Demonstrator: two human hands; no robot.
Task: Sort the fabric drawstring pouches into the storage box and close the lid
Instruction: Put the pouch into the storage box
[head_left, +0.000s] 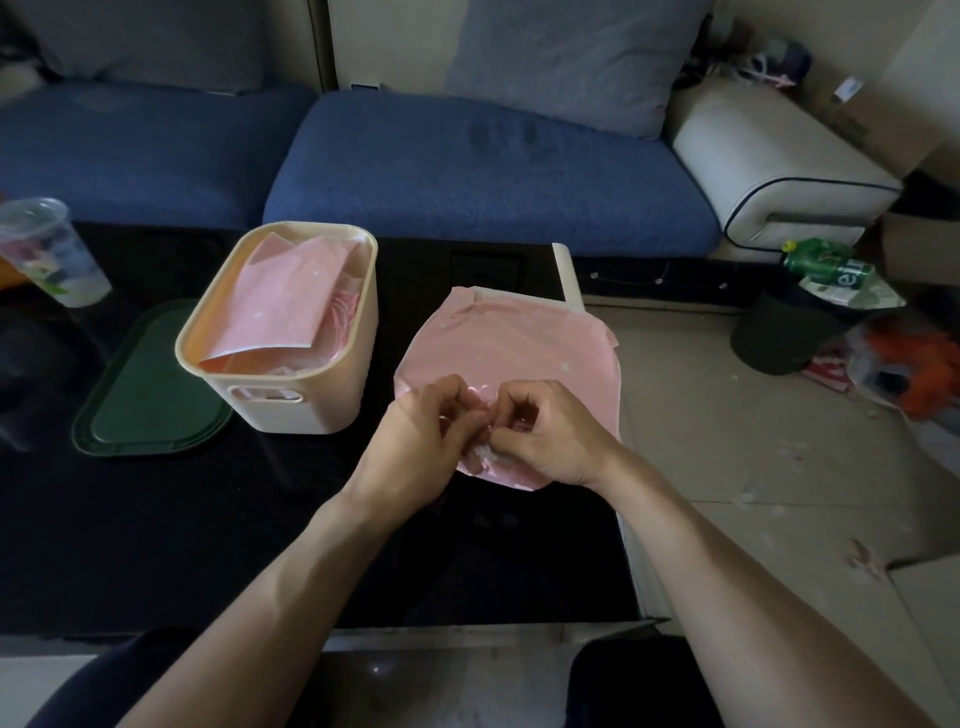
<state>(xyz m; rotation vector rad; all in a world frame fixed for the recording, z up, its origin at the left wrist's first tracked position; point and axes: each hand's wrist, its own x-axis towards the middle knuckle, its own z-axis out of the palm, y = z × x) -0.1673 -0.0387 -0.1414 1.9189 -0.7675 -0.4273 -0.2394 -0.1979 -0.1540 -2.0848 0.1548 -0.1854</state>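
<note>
Now: both grips pinching near edge of pink pouch (511, 358) on table (156, 545) | left hand (421, 441), right hand (550, 436) clenched on it | box (291, 395) open just left, lid (150, 395) beside | tip: flatten pouch, tuck drawstring, lay atop pouches inside.

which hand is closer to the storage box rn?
Left. The left hand is just right of the storage box, working the near edge of the pink pouch. The right hand grips the same edge, farther right of the box.
</note>
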